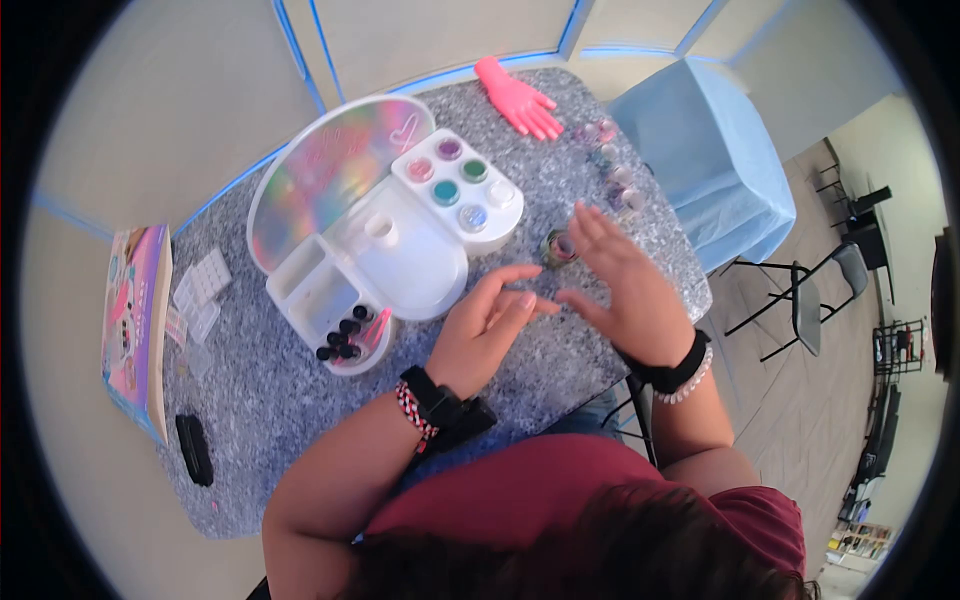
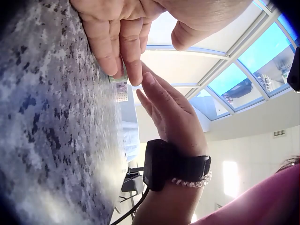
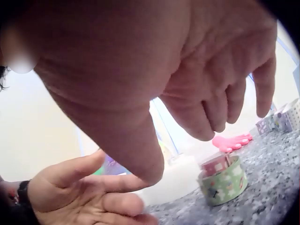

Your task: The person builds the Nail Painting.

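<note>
My left hand (image 1: 478, 340) is held over the near part of the table, fingers loosely bent and nothing in them. To its right, my right hand (image 1: 635, 300) is raised with fingers stretched out, also holding nothing. The right thumb overlaps the left index finger in the right wrist view. Just beyond the fingertips on the tabletop are a green patterned roll of decorative tape (image 3: 224, 185) and a pink roll (image 3: 214, 164). A white manicure-style station (image 1: 405, 270) with a shimmering rainbow back panel (image 1: 330, 180) stands left of the hands.
Several pots of coloured glitter (image 1: 445, 193) fill the station's right side; black-capped bottles (image 1: 345, 335) stand in its front cup. A pink model hand (image 1: 518, 102) lies at the back, more tape rolls (image 1: 622, 180) along the right edge. At left are a box (image 1: 138, 325) and black case (image 1: 194, 450).
</note>
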